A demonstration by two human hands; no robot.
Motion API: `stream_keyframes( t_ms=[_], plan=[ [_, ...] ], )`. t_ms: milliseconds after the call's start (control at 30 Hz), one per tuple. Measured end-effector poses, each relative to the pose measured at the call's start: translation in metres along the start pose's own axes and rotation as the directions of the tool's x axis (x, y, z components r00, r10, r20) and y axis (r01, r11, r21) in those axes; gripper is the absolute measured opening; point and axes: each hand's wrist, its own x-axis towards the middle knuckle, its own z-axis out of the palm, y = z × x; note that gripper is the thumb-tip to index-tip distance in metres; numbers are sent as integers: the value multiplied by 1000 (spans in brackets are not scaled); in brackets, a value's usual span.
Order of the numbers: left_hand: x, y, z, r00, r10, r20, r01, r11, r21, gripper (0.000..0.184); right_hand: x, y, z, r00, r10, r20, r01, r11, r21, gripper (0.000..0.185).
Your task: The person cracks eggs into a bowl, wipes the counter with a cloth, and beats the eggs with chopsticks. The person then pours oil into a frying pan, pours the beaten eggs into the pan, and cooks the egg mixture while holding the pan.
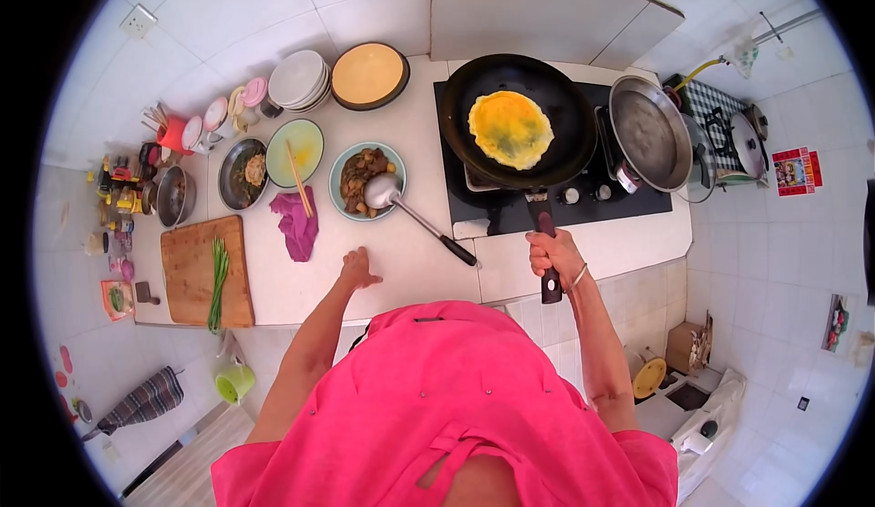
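Note:
My right hand (pixel 558 257) is wrapped round the dark handle of a black frying pan (pixel 570 133) on the stove. A yellow egg pancake (pixel 510 131) with a pale, uneven rim lies in the pan, left of its middle. My left hand (pixel 361 270) is at the counter near its front edge, fingers apart and holding nothing. Beyond it stands a light-blue-rimmed bowl (pixel 339 199) of brown stewed food. A metal ladle (pixel 415 213) with a black handle end rests with its head in that bowl. A crumpled purple cloth (pixel 296 226) lies to the left.
On the stove's right sits a wide metal pan (pixel 649 135) of liquid. Chopsticks (pixel 299 179) lie across a green-rimmed bowl (pixel 310 138) with yellow residue. Green stalks (pixel 219 284) rest on a wooden cutting board (pixel 187 274). Stacked bowls (pixel 299 78) stand along the back wall.

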Motion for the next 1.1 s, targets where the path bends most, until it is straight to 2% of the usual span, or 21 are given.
stream_keyframes(
  t_ms=[300, 400, 567, 1000, 1100],
  plan=[
    [2, -2, 3, 999, 26, -31, -24, 999, 39, 94, 2, 4, -2, 1000, 5, -6, -5, 1000, 6, 23],
    [4, -5, 6, 997, 51, -61, -51, 999, 1, 94, 2, 10, 0, 1000, -9, -19, 9, 1000, -10, 24],
    [2, -4, 5, 998, 38, -47, -38, 999, 11, 92, 9, 24, -5, 999, -43, -23, 43, 999, -2, 16],
    [2, -2, 3, 1000, 5, -21, -5, 1000, 23, 92, 16, 34, -12, 993, -101, -64, 99, 995, -30, 17],
    [4, -3, 3, 1000, -2, -4, 2, 1000, 27, 98, 16, 36, -14, 991, -118, -61, 116, 993, -30, 17]
  ],
)
